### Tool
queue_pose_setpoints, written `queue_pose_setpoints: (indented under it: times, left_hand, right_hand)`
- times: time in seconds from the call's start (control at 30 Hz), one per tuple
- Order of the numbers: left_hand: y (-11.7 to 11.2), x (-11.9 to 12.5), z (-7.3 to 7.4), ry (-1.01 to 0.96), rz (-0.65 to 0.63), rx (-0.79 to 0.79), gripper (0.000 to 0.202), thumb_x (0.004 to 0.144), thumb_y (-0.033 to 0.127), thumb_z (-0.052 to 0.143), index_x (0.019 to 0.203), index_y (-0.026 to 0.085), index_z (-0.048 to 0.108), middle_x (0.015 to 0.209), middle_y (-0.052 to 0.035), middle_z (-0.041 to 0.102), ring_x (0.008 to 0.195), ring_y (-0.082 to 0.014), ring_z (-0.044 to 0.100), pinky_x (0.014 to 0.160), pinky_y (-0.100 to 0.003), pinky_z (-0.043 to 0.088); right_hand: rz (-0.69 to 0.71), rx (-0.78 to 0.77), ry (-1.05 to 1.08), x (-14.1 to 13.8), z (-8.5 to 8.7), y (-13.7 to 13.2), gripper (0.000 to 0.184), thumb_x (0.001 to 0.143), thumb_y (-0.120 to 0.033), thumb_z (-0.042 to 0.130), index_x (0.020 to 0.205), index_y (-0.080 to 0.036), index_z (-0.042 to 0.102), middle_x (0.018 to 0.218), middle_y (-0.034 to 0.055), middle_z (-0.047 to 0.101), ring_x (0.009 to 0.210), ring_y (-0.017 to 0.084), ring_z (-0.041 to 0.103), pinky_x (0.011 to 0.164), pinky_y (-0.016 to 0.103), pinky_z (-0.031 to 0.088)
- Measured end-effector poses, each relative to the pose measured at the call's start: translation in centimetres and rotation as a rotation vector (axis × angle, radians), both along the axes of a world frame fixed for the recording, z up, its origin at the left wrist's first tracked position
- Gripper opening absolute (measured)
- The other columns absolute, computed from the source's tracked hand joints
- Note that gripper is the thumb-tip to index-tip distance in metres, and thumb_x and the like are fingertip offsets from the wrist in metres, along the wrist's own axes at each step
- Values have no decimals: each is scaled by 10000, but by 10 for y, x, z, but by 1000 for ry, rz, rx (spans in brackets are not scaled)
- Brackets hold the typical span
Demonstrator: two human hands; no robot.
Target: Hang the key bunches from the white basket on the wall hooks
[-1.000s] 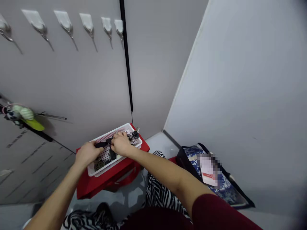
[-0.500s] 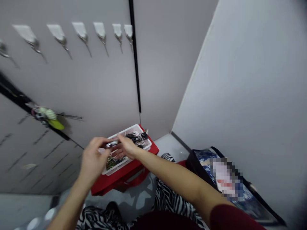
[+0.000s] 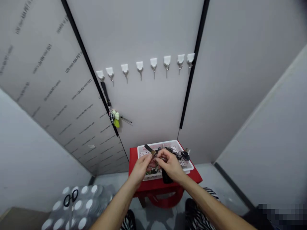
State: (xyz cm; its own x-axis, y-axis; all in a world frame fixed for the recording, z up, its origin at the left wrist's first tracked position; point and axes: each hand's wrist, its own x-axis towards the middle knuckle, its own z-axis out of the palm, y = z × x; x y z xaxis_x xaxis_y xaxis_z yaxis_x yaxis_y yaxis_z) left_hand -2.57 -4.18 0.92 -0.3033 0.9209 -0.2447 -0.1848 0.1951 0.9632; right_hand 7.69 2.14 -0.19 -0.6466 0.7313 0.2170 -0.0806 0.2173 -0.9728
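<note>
My left hand (image 3: 141,166) and my right hand (image 3: 170,164) meet just above a white plastic basket (image 3: 187,166) that sits on a red stool (image 3: 134,154). Both hands pinch a set of keys (image 3: 153,153) with a dark strap; a black piece (image 3: 166,177) hangs below my right hand. More keys and dark fobs (image 3: 183,155) lie in the basket. On the grey wall above runs a row of white adhesive hooks (image 3: 153,63). A lanyard with a green charm (image 3: 115,116) hangs from the leftmost hook.
A pack of bottles with a pair of black scissors (image 3: 70,198) on top stands at the lower left. Black vertical strips (image 3: 192,80) divide the wall panels. A zebra-patterned cloth (image 3: 203,204) covers my lap.
The view has swung left and up, bringing the whole hook row into sight. Both hands have lifted a key set out of the basket and hold it between them.
</note>
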Motion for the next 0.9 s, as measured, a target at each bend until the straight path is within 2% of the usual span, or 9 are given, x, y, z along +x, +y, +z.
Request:
queue_pose_setpoints:
  times: [0.1,0.2,0.3,0.4,0.47,0.57,0.67,0.8,0.9]
  left_hand:
    - [5,3,-5,-128,3,101,273,596,378,479,647,112,510,588,-15,525,565,-90,473,549,-202,352]
    - [9,4,-9,-159,108,223,237,582,342,509,643,112,509,561,1,508,525,-75,448,526,-192,346]
    - [10,0,-3,-138,192,285,216,587,321,512,668,121,510,590,8,507,541,-72,443,543,-193,347]
    - [11,-6,10,-152,180,343,188,590,307,512,622,123,496,561,23,484,543,-65,434,563,-190,342]
    - [12,-9,18,-195,113,384,191,605,312,492,577,124,471,505,37,446,496,-56,410,530,-187,332]
    - [14,-16,28,-223,88,480,251,638,332,442,495,129,408,445,47,388,432,-43,366,483,-184,313]
    - [19,-30,42,-182,188,506,250,628,351,450,518,130,412,455,45,404,430,-41,378,465,-177,306]
    - [32,-60,80,-98,358,521,252,571,350,514,692,134,474,543,30,470,470,-42,429,451,-162,309]
    - [48,-86,117,-27,465,590,244,571,335,513,685,121,486,569,19,472,473,-43,440,433,-159,309]
  right_hand:
    - [3,162,-82,1,-7,-6,58,607,-158,455,583,-164,402,510,-60,379,477,49,358,463,170,299]
    - [5,92,-80,-3,-10,-7,73,637,-194,434,604,-171,374,507,-60,390,464,53,374,456,176,310]
    - [-66,48,-55,-11,-3,-1,108,652,-270,438,675,-173,398,548,-42,444,500,70,424,489,194,346]
    - [-135,111,-27,-22,19,7,212,634,-318,461,780,-164,473,691,8,519,633,97,471,588,216,369]
    - [-38,73,-23,-32,36,10,261,657,-351,417,811,-157,497,609,3,527,565,96,477,536,218,379]
    - [151,-39,-29,-50,59,12,294,667,-382,374,774,-147,513,386,-52,429,354,81,395,374,209,332]
    - [113,0,21,-71,81,18,223,619,-354,445,668,-152,525,413,-49,455,377,72,400,397,204,339]
    - [-33,173,101,-110,122,36,174,567,-306,499,615,-145,542,542,-19,525,500,79,441,501,205,364]
    - [-57,262,180,-147,159,52,215,555,-298,500,691,-138,551,583,-8,543,519,79,455,522,209,373]
